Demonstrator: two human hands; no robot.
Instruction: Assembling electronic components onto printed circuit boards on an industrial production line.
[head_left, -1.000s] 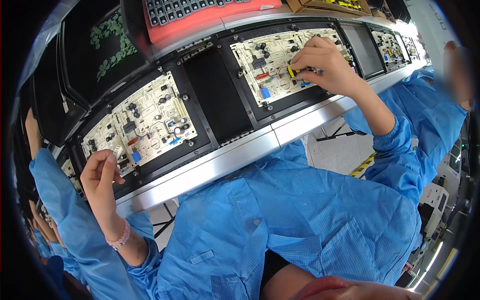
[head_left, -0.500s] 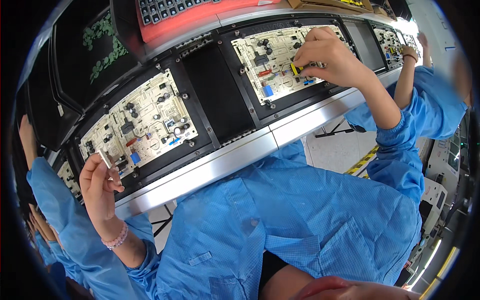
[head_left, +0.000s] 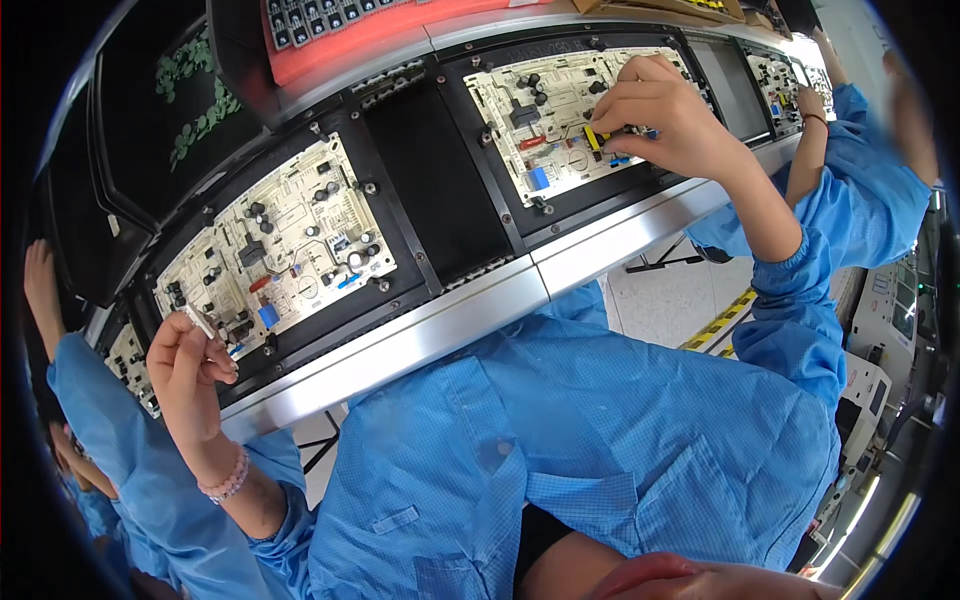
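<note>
My left hand (head_left: 190, 375) pinches a small white rectangular component (head_left: 201, 322) at the near left corner of the left circuit board (head_left: 300, 210). That board is cream-coloured, with black capacitors, a red part and a blue block on it. Over the right circuit board (head_left: 560, 180), my right hand (head_left: 665, 115) has thumb and fingers closed around a small yellow-and-black component (head_left: 594, 140), low at the board's surface. Whether this component is seated in the board cannot be made out. My right fingers hide part of the board around it.
Both boards lie in black frames along a line with a silver rail (head_left: 400, 355) at its near edge. Behind are a black bin (head_left: 135, 140) of green discs and a red foam tray (head_left: 350, 45) of dark parts. Co-workers' arms reach in at left (head_left: 45, 300) and right (head_left: 812, 140).
My left hand has moved slightly left, the white component tilting more with it. My right hand stays at the yellow component, nearly still. The co-workers' arms have shifted.
</note>
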